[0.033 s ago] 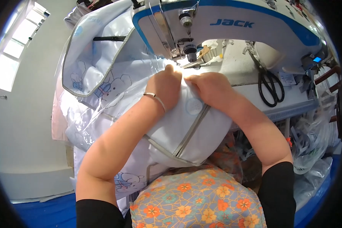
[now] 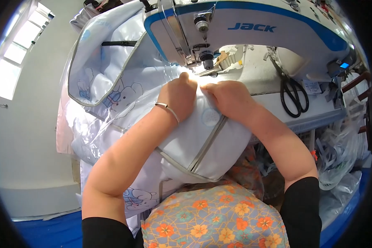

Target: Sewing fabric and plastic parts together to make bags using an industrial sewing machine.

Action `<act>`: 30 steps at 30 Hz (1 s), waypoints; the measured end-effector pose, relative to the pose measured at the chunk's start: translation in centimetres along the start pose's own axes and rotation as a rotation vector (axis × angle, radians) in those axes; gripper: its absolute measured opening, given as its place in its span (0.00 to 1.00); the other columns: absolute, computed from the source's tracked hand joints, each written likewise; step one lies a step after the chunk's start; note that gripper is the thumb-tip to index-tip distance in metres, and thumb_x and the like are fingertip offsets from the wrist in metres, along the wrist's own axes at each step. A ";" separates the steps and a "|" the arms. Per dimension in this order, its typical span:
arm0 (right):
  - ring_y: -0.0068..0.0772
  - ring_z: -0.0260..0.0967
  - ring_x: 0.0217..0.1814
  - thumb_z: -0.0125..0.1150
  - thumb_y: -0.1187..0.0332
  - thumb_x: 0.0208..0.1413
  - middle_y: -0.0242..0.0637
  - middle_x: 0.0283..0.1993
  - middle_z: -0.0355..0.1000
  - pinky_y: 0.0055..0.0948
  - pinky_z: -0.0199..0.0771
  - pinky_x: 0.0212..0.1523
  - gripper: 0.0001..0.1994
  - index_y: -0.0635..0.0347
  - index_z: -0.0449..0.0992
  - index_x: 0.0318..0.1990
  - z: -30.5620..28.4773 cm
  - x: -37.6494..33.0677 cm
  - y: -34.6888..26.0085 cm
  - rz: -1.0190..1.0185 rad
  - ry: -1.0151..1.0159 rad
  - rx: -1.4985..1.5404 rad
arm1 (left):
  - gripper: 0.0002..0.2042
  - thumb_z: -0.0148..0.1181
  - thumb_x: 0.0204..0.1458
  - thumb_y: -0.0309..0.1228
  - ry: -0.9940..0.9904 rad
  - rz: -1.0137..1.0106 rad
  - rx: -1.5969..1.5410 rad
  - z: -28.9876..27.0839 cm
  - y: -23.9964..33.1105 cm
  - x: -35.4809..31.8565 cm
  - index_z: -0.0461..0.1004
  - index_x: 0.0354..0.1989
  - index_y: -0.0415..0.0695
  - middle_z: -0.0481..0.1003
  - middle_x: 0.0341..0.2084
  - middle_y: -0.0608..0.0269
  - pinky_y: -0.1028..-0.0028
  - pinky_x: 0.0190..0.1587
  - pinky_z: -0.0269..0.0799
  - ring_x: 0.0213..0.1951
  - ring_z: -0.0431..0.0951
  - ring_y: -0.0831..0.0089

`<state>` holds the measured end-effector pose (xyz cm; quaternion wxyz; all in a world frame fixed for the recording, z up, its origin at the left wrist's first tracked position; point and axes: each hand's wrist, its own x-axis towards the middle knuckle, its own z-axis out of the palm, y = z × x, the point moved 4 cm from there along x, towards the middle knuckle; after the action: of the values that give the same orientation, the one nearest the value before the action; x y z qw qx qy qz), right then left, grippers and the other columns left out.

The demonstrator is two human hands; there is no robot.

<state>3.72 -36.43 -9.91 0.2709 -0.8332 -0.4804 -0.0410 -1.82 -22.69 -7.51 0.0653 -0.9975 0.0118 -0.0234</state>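
Note:
Pale bluish-white fabric, printed with cartoon bears and edged in grey binding, spreads across my lap and up to the sewing machine. Its upper edge is pinched between the closed fingers of my left hand, just in front of the needle area. Close beside it, my right hand also grips the fabric with thumb and fingers pressed together. Bright lamp light washes out the fingertips and hides the exact edge they hold. Clear plastic film lies over the fabric on the left.
Black-handled scissors lie on the machine bed to the right. Beyond them hangs a heap of clear plastic. A flowered apron covers my lap. At the left stands a white wall with a bright window.

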 end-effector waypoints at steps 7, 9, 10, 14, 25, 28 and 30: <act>0.48 0.77 0.37 0.54 0.67 0.59 0.43 0.33 0.78 0.46 0.75 0.37 0.11 0.52 0.79 0.47 -0.6 -0.8 0.4 -0.095 -0.077 -0.058 | 0.10 0.52 0.56 0.32 0.053 0.066 -0.111 -1.0 -1.4 0.8 0.79 0.31 0.43 0.78 0.37 0.49 0.59 0.43 0.78 0.38 0.82 0.52; 0.48 0.77 0.34 0.53 0.68 0.59 0.42 0.31 0.77 0.45 0.76 0.33 0.10 0.53 0.78 0.44 0.5 -1.1 -0.3 -0.052 -0.008 -0.162 | 0.10 0.53 0.57 0.33 0.049 0.080 -0.324 -1.7 -1.7 2.0 0.80 0.35 0.41 0.79 0.34 0.45 0.57 0.39 0.76 0.37 0.80 0.48; 0.48 0.77 0.34 0.53 0.68 0.59 0.42 0.31 0.77 0.45 0.76 0.33 0.10 0.53 0.78 0.44 0.8 -1.3 -0.8 -0.042 -0.009 -0.160 | 0.11 0.53 0.57 0.32 -0.031 -0.038 -0.451 -2.0 -1.9 2.2 0.80 0.37 0.40 0.79 0.35 0.42 0.57 0.41 0.75 0.39 0.79 0.48; 0.48 0.76 0.31 0.53 0.69 0.57 0.42 0.28 0.76 0.45 0.75 0.30 0.07 0.55 0.77 0.39 0.3 -1.1 -1.8 -0.012 0.079 -0.046 | 0.09 0.51 0.56 0.29 -0.085 0.053 -0.214 -0.9 -0.8 1.0 0.77 0.33 0.39 0.78 0.31 0.47 0.60 0.42 0.75 0.38 0.79 0.50; 0.49 0.77 0.32 0.54 0.71 0.55 0.44 0.28 0.76 0.45 0.76 0.32 0.08 0.57 0.77 0.40 1.2 -1.1 -1.2 -0.046 0.105 -0.031 | 0.06 0.53 0.53 0.27 0.066 0.190 0.119 -1.8 1.3 -1.5 0.78 0.34 0.43 0.77 0.37 0.52 0.64 0.45 0.78 0.42 0.80 0.58; 0.49 0.77 0.32 0.54 0.71 0.54 0.44 0.28 0.76 0.45 0.76 0.32 0.08 0.57 0.77 0.40 0.0 -1.3 -0.7 -0.146 0.102 -0.077 | 0.07 0.53 0.52 0.25 0.073 0.108 0.135 -1.9 1.2 -1.7 0.78 0.33 0.43 0.77 0.35 0.51 0.63 0.45 0.77 0.41 0.80 0.57; 0.49 0.77 0.32 0.54 0.71 0.53 0.44 0.28 0.76 0.44 0.76 0.32 0.07 0.58 0.76 0.38 -0.9 -1.3 -0.4 -0.275 0.002 -0.008 | 0.07 0.52 0.51 0.25 0.074 0.076 0.101 -1.4 0.5 -1.4 0.78 0.32 0.43 0.78 0.35 0.51 0.62 0.45 0.77 0.41 0.80 0.56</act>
<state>2.84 -37.72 -9.44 0.2600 -0.7603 -0.5897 -0.0805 -3.31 -23.33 -6.21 0.1161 -0.9902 0.0511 -0.0585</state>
